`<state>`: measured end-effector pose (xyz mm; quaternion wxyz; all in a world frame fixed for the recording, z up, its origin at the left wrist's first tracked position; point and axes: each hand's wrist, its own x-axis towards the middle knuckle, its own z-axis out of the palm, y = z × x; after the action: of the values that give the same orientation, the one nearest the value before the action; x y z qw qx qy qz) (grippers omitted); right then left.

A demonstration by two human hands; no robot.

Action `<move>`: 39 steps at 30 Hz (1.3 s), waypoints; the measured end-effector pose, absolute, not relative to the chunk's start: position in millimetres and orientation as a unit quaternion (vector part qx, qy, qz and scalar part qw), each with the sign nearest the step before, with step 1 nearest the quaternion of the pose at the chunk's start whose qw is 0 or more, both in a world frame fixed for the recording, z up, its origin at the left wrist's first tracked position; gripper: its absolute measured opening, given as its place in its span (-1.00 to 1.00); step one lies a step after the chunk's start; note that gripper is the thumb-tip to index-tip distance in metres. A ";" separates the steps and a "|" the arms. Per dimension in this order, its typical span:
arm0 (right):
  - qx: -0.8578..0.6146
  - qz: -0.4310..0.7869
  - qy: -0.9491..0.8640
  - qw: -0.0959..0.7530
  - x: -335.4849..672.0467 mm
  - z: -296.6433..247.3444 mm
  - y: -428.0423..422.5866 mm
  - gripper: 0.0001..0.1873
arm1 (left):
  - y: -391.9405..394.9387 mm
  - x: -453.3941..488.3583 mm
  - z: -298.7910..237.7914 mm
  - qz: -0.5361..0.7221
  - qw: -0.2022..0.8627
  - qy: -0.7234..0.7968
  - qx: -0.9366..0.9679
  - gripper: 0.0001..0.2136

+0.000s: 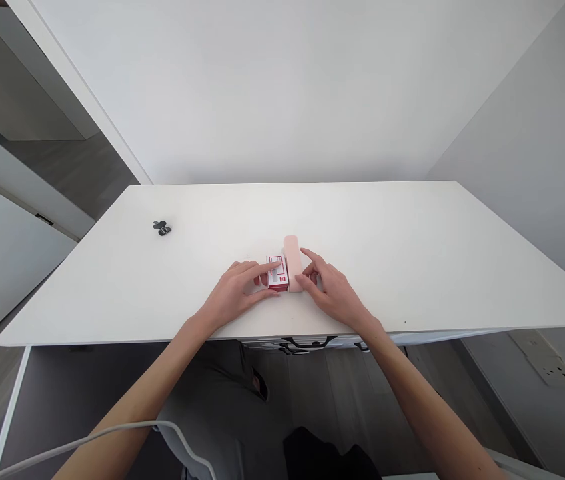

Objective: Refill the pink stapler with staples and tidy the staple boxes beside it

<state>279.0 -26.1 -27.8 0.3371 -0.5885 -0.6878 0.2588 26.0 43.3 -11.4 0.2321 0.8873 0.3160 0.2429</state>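
Observation:
A small white-and-red box (277, 273) lies on the white desktop, close to its front edge. Against its right side is a long pale pink case (293, 264) with rounded ends. My left hand (237, 290) holds the box from the left, index finger across its top and thumb at its near edge. From the right, my right hand (329, 288) grips the pink case, its thumb on the case's near part. The right index finger is extended beside the case's far part, and the other right fingertips are partly hidden.
Small black objects (162, 228) lie at the desktop's back left. A white wall (292, 93) rises behind the white desktop (427, 260). Drawers with dark handles (307, 344) are under the front edge. A white cable (112, 430) crosses my left forearm.

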 end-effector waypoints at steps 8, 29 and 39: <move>-0.590 0.266 -0.685 0.336 278.3 -27.9 -26.6 -0.35 | 66.6 -5.3 -3.3 0.373 0.150 0.456 0.794 -0.69; -0.588 0.269 -0.685 0.336 277.1 -29.3 -26.6 -0.36 | 188.6 -141.5 9.1 0.145 0.028 0.663 0.734 -0.50; -0.590 0.262 -0.686 0.335 276.7 -30.2 -26.2 -0.37 | 159.9 -68.5 31.3 0.183 0.117 0.570 0.793 -0.56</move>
<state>276.7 -26.2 -30.2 0.3350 -0.5903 -0.6861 0.2619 -68.5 159.9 31.3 0.1169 0.7926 0.5699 0.1826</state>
